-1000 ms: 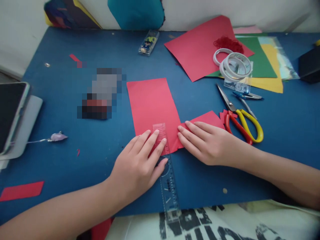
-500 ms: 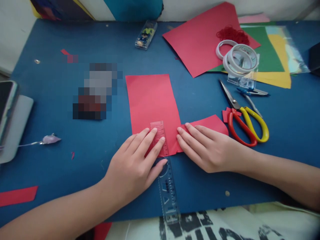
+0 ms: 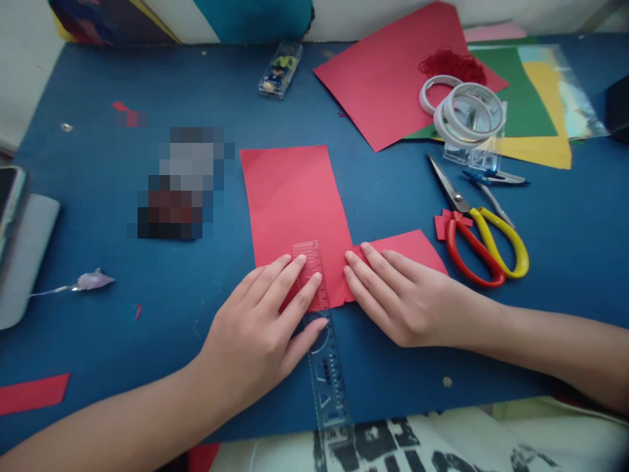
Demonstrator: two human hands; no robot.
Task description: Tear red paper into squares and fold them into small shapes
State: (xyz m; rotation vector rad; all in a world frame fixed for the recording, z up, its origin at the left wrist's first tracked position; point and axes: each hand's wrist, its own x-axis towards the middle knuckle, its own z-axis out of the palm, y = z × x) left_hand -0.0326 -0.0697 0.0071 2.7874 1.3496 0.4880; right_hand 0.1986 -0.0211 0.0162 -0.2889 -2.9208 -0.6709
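Observation:
A red sheet of paper (image 3: 292, 196) lies on the blue table, and a clear plastic ruler (image 3: 330, 380) rests over its lower part, its near end sticking out past the table edge. My left hand (image 3: 268, 321) lies flat with fingers stretched over the ruler's upper half and the paper. To the right, my right hand (image 3: 400, 295) lies flat on a second red paper piece (image 3: 417, 249), its fingertips at the first sheet's right edge. Part of the second piece is hidden under that hand.
Scissors (image 3: 459, 200) with red and yellow handles lie right, beside a compass (image 3: 496, 178). Tape rolls (image 3: 476, 111), red thread (image 3: 452, 65) and coloured paper (image 3: 528, 98) are behind. A clear case (image 3: 280, 69) lies at the back, a phone (image 3: 10, 203) at left.
The view has shifted slightly, so most things appear a little further left. Both hands keep their places on the ruler and paper.

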